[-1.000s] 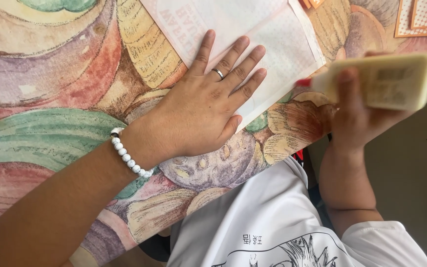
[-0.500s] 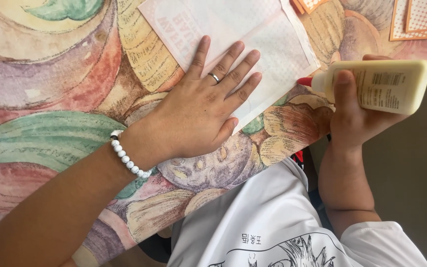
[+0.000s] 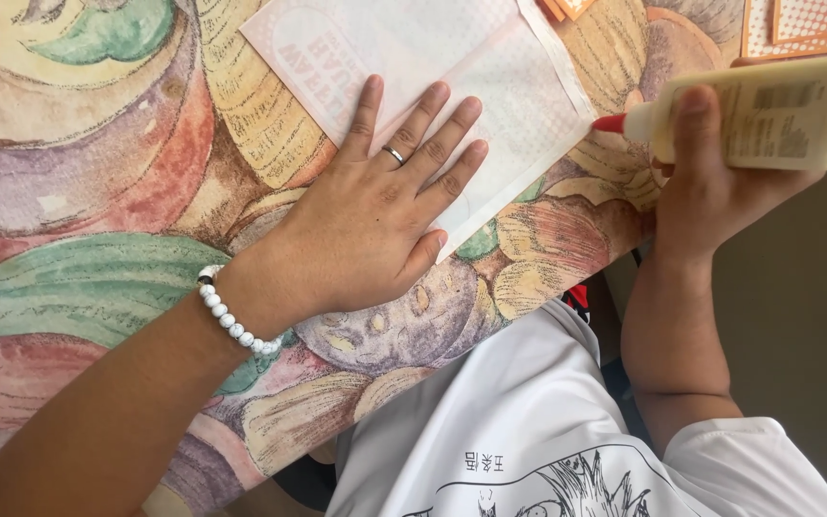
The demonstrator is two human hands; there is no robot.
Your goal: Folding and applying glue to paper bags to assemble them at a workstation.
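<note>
Paper sheet (image 3: 490,86), pale pink with a fine dot pattern and a white inner panel, lies flat on the counter (image 3: 98,211) in the upper middle of the frame, its lower corner reaching toward the counter's edge. Left hand (image 3: 375,215) rests palm-down on it, fingers spread and flat across the sheet's lower half, nothing pinched; a ring (image 3: 393,155) sits on one finger and a bracelet of white beads (image 3: 234,325) circles the wrist.

Right of the sheet, at the upper right of the frame, the right hand (image 3: 710,187) has its grip wrapped around a cream-coloured glue bottle (image 3: 768,110), thumb across the front. The bottle lies sideways, its red tip (image 3: 610,123) pointing left at the sheet's right edge, just beside it; whether they touch cannot be told.

Orange-edged dotted cards (image 3: 806,24) lie at the top right corner, near the bottle. The counter carries a painted cloth of large leaves and fruit in green, purple and ochre. A white printed shirt (image 3: 528,421) fills the lower middle.
</note>
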